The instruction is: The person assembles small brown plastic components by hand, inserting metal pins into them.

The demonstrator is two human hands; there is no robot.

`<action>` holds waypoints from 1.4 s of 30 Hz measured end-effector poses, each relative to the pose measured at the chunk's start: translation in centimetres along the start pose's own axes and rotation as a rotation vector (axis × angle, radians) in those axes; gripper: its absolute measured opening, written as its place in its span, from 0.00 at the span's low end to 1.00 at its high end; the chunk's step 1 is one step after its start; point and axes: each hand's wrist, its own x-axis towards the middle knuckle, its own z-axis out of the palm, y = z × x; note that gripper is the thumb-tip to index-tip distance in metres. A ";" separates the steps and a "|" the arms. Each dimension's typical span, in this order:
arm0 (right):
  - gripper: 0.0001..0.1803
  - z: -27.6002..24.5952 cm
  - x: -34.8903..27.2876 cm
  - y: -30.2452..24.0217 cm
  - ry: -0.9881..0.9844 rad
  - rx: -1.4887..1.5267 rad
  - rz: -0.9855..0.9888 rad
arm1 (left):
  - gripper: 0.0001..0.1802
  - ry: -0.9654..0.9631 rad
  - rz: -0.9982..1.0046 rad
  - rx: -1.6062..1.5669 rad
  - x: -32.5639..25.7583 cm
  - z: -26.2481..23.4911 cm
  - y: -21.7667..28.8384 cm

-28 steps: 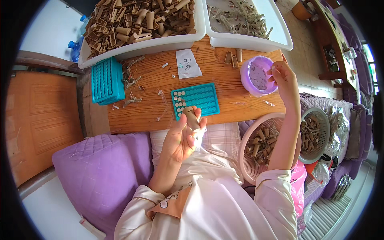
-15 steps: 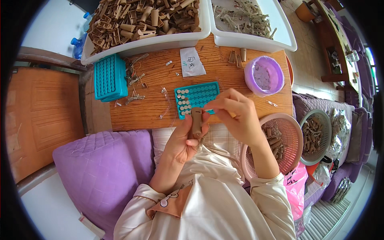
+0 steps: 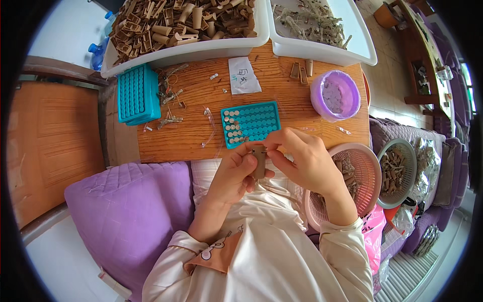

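My left hand (image 3: pixel 234 170) is closed around a tan tapered plastic casing (image 3: pixel 259 165), held nearly upright just in front of the table edge. Against the casing's top, beside its slot, my right hand (image 3: pixel 301 158) is pinched closed; whatever its fingertips grip is too small and covered to name. Just beyond my hands lies a teal tray (image 3: pixel 261 121) with rows of round pockets. Silver button cells (image 3: pixel 232 127) fill several pockets on its left side; most others hold none.
Beyond the table stand a white bin (image 3: pixel 201 48) of tan casings and another white bin (image 3: pixel 359 45) of wired parts. A purple-lined tub (image 3: pixel 350 108) sits right, stacked teal trays (image 3: pixel 138 95) left. A pink basket (image 3: pixel 370 173) of parts is by my right arm.
The casing has come slightly right and nearer to me in my left hand. My right fingertips have closed onto its top, and the small white piece seen between them is now hidden.
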 end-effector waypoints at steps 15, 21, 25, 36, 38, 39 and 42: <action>0.07 -0.5 0.3 3.1 -0.195 0.164 0.052 | 0.18 0.047 0.079 0.270 0.8 -0.4 -0.7; 0.13 0.1 -2.5 4.3 0.128 0.807 0.394 | 0.18 0.229 0.932 1.052 0.2 0.9 -0.1; 0.27 2.1 -4.2 2.0 -0.091 1.212 0.539 | 0.14 0.005 1.296 1.105 -0.1 0.0 -1.3; 0.23 3.3 -4.4 0.0 0.094 1.526 0.313 | 0.37 0.053 1.043 0.737 0.3 3.1 -1.2; 0.22 3.3 -4.5 -0.4 0.095 1.412 0.288 | 0.49 -0.119 0.766 0.599 0.6 2.2 -0.4; 0.21 3.3 -4.5 -0.6 0.102 1.293 0.267 | 0.49 -0.120 0.766 0.597 0.6 2.8 -0.2; 0.14 4.0 -4.4 -1.0 0.177 1.235 0.201 | 0.32 -0.121 0.706 0.804 1.3 4.5 0.6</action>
